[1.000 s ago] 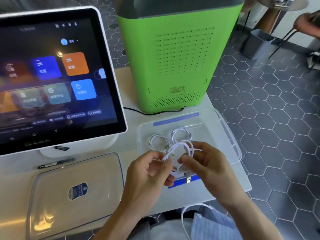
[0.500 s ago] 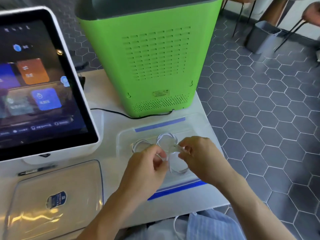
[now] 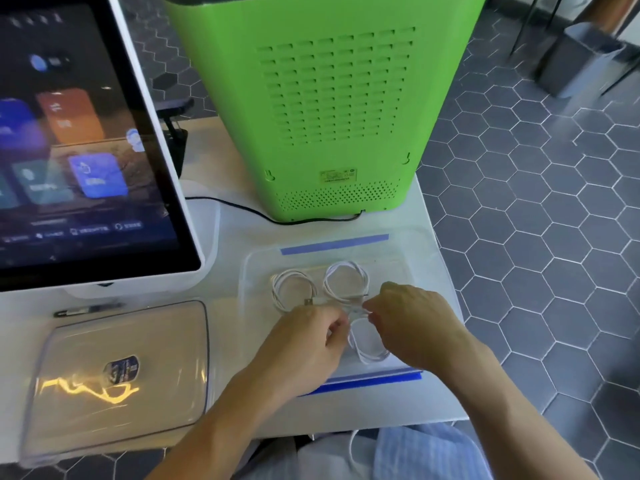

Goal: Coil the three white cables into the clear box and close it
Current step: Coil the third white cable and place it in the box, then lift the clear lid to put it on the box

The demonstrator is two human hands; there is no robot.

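Cables: three white coils lie inside the clear box (image 3: 426, 258), which sits open on the white table (image 3: 346, 410). Nearest coil (image 3: 369, 355), at the box's near side, held by both hands; its upper part is hidden behind the fingers. Left hand (image 3: 304, 344) pinches the strand with curled fingers; right hand (image 3: 412, 323) likewise pinches it from the opposite side, knuckles up. How the fingertips meet the strand cannot be made out, motion blur. Beyond the hands, two more coils rest on the box floor side by side: left coil (image 3: 292, 289) with a plug end showing, right coil (image 3: 346, 280) just beside it, partly covered by the right hand. Box walls are faint; blue strips mark its near and far edges. Left of the box lies the clear lid (image 3: 114, 375), flat, glare across it, its near-left corner cut off. Behind the box stands a green appliance (image 3: 329, 105), top cut off. Left of that, a tilted touchscreen (image 3: 79, 150), icons blurred.
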